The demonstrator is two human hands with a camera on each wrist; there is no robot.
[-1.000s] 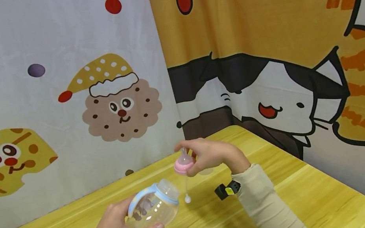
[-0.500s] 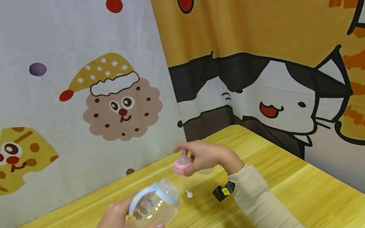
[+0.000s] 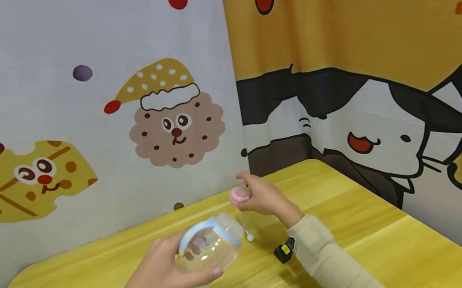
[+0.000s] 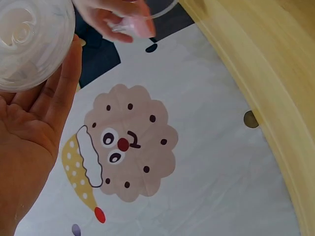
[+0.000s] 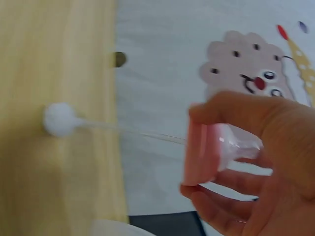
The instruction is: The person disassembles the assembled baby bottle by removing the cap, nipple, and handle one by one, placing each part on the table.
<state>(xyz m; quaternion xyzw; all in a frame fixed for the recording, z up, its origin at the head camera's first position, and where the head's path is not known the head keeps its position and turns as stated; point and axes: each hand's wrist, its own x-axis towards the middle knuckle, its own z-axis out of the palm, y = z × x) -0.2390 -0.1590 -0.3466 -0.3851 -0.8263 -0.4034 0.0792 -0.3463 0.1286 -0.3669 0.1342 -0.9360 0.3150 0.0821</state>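
Note:
My left hand (image 3: 166,267) holds a clear, rounded baby bottle (image 3: 216,252) with a blue handle collar. The bottle tilts, its open neck pointing up and right; in the left wrist view its clear round base (image 4: 37,44) faces the camera. Off to the right, my right hand (image 3: 264,196) pinches the pink ring (image 5: 199,150) of a bottle top between thumb and fingers. The clear nipple (image 5: 241,145) points back toward the palm. A thin straw (image 5: 142,133) with a white ball (image 5: 60,119) at its end hangs from the ring, beyond the bottle's neck. Ring and bottle are apart.
A wooden table (image 3: 349,206) lies under both hands, with curtains printed with cartoon figures behind it. A black strap device (image 3: 283,252) is at the right wrist. A pale rounded edge (image 5: 120,228) shows at the bottom of the right wrist view.
The head view has turned left, shifting the scene rightward. My right hand has tilted and moved slightly back with the nipple top, and the straw slants more to the right. The left hand keeps its hold.

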